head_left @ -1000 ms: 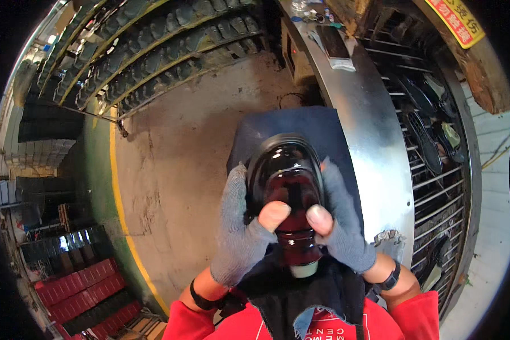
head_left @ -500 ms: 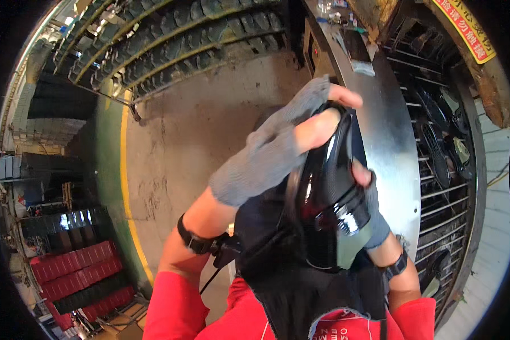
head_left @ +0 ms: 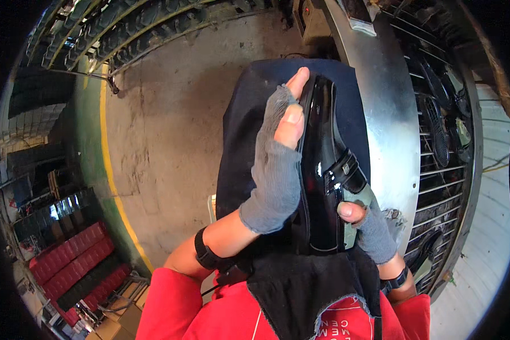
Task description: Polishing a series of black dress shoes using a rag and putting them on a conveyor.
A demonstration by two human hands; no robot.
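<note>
A glossy black shoe (head_left: pixel 319 147) with a buckled strap rests above my lap, toe pointing away from me. Pale green material, probably a shoe last (head_left: pixel 361 197), shows at its opening. My left hand (head_left: pixel 280 153), in a grey fingerless glove, grips the shoe along its left side. Its thumb lies by the edge, and the other fingers are mostly hidden. My right hand (head_left: pixel 368 224), gloved alike, holds the rear end near the strap with its thumb on the green part. Its remaining fingers are out of sight behind the shoe.
Dark blue cloth (head_left: pixel 249 113) covers my lap. A metal table edge (head_left: pixel 388 113) runs along my right, beside a barred rack (head_left: pixel 439 187) with several dark shoes. Further shelves of dark shoe-like items (head_left: pixel 136 34) stand far left. Red slatted pieces (head_left: pixel 73 258) lie lower left.
The shoe has come down and turned more upright in view, its toe swinging left. My left hand has slid from over the toe to the left side; my right hand has moved lower, toward the rear.
</note>
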